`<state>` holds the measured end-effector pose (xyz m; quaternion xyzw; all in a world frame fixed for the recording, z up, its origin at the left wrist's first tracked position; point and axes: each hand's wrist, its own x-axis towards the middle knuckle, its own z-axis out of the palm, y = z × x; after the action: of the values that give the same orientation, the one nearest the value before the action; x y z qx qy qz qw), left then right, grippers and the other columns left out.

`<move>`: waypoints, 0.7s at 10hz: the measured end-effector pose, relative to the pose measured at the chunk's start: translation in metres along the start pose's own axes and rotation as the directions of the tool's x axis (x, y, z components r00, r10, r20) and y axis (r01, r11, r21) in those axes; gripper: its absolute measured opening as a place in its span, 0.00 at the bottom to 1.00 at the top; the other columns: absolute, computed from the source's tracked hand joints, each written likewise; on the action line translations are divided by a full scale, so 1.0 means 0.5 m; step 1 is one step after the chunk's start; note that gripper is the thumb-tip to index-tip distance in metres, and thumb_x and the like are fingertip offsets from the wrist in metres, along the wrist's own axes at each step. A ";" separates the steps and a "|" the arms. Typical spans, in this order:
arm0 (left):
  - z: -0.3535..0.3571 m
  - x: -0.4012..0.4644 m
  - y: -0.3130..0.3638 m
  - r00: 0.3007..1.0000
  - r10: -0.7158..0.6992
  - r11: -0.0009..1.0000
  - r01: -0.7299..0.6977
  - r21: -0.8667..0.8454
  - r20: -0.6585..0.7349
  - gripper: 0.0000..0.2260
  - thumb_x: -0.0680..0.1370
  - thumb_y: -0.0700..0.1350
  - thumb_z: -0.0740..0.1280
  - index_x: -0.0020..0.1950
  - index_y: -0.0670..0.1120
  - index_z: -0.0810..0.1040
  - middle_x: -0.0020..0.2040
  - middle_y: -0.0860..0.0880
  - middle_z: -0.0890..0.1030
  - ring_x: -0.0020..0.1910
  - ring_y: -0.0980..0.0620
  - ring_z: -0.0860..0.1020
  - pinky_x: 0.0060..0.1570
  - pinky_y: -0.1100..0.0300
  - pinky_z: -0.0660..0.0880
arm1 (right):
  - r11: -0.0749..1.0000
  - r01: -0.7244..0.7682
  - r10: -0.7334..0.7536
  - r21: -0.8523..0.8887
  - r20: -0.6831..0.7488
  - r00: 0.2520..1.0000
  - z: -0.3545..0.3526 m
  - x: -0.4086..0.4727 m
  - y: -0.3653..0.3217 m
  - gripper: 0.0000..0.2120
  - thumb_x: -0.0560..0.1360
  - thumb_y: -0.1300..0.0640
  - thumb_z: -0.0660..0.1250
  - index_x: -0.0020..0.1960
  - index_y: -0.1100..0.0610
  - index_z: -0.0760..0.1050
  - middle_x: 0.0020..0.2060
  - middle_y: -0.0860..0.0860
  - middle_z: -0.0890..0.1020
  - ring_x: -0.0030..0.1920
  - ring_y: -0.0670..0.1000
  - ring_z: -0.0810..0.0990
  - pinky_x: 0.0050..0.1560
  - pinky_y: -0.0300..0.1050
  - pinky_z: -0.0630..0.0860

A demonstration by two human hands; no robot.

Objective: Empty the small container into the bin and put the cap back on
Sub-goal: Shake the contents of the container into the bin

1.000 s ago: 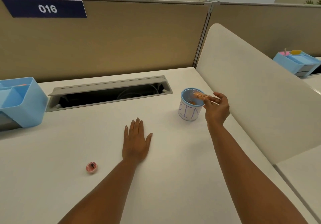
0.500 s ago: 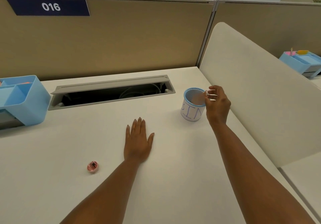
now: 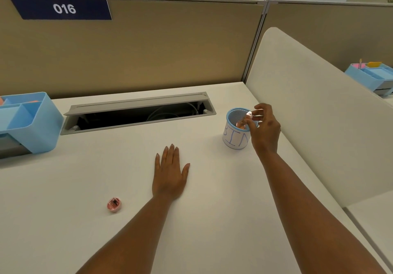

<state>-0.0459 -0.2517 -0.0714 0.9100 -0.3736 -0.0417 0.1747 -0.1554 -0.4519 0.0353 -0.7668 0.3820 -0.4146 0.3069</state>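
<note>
Small container (image 3: 244, 122), clear, pinched in right hand (image 3: 265, 129), now dipped lower inside the mesh bin (image 3: 235, 139) mouth than half a second ago; probably tipping, contents unclear. Left hand (image 3: 170, 176) flat, open on counter (image 3: 212, 220). Pink cap (image 3: 114, 204) awaits.

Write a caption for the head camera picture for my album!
Right hand holds a small clear container over the blue mesh bin; left hand lies flat beside a pink round cap.
</note>
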 end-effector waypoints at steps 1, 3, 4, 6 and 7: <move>-0.001 0.000 0.000 1.000 0.000 1.000 0.000 -0.001 0.003 0.38 0.68 0.61 0.32 0.74 0.44 0.46 0.78 0.47 0.49 0.76 0.52 0.45 0.76 0.52 0.39 | 0.999 0.025 -0.025 -0.031 0.003 1.000 0.002 0.001 0.006 0.06 0.69 0.62 0.69 0.46 0.59 0.76 0.47 0.57 0.81 0.47 0.55 0.80 0.39 0.36 0.70; 0.000 0.001 0.000 1.000 0.000 1.000 0.000 0.006 0.005 0.38 0.68 0.61 0.32 0.74 0.44 0.46 0.78 0.47 0.49 0.76 0.52 0.45 0.76 0.51 0.40 | 0.997 0.046 -0.047 -0.059 -0.007 0.999 0.002 0.001 0.009 0.08 0.70 0.62 0.68 0.48 0.60 0.76 0.49 0.58 0.81 0.48 0.56 0.80 0.44 0.42 0.71; 0.000 0.000 0.000 1.000 -0.001 1.000 0.001 0.004 0.003 0.38 0.68 0.61 0.32 0.74 0.44 0.46 0.78 0.48 0.49 0.76 0.52 0.45 0.76 0.51 0.40 | 0.994 0.082 -0.083 -0.072 -0.010 0.997 -0.001 0.000 0.008 0.09 0.71 0.62 0.67 0.52 0.61 0.75 0.50 0.59 0.80 0.49 0.56 0.79 0.47 0.44 0.72; 0.000 0.001 0.000 1.000 0.002 1.000 -0.002 0.002 -0.003 0.37 0.68 0.61 0.33 0.74 0.44 0.47 0.78 0.47 0.49 0.76 0.51 0.45 0.76 0.51 0.40 | 0.994 0.043 -0.044 0.099 0.008 0.999 0.002 0.003 0.006 0.17 0.73 0.62 0.64 0.59 0.55 0.63 0.46 0.53 0.75 0.46 0.54 0.81 0.46 0.49 0.77; 0.001 0.000 -0.001 1.000 0.000 1.000 0.000 0.001 -0.001 0.37 0.69 0.61 0.33 0.74 0.44 0.46 0.78 0.48 0.48 0.76 0.52 0.45 0.76 0.51 0.40 | 0.989 0.036 -0.038 0.144 0.007 0.999 0.009 0.006 0.009 0.20 0.75 0.58 0.64 0.62 0.47 0.59 0.48 0.54 0.78 0.44 0.54 0.82 0.45 0.48 0.78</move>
<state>-0.0456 -0.2516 -0.0721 0.9101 -0.3736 -0.0410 0.1744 -0.1518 -0.4560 0.0310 -0.7517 0.3353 -0.4428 0.3556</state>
